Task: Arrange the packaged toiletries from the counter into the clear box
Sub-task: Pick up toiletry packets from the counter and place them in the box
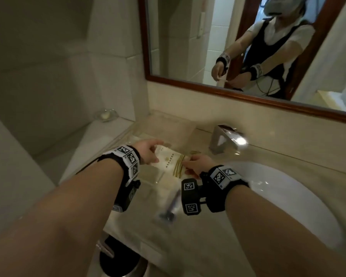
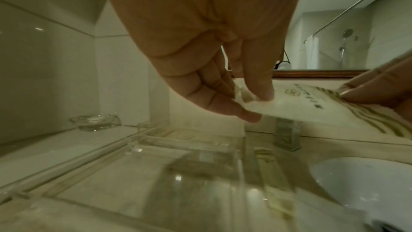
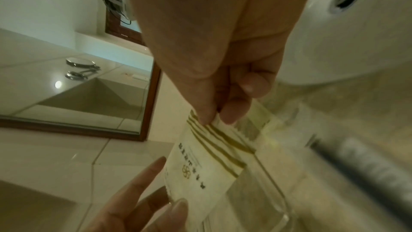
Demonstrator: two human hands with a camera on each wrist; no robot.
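Note:
A white sachet (image 1: 169, 161) with gold stripes and dark print hangs between my two hands above the clear box (image 1: 148, 182) on the counter. My left hand (image 1: 148, 151) pinches its plain end between thumb and fingers (image 2: 260, 87). My right hand (image 1: 196, 163) pinches the striped end (image 3: 214, 119). In the left wrist view the sachet (image 2: 312, 107) sits over the clear box (image 2: 189, 149), whose dividers show below. A packaged razor (image 1: 171, 206) in clear wrap lies on the counter near my right wrist.
A chrome tap (image 1: 226, 139) stands behind the white basin (image 1: 288, 196) at the right. A glass soap dish (image 1: 106, 115) sits on the ledge at the back left. A framed mirror (image 1: 208, 84) hangs above the counter. A dark bin (image 1: 118, 262) stands below the counter edge.

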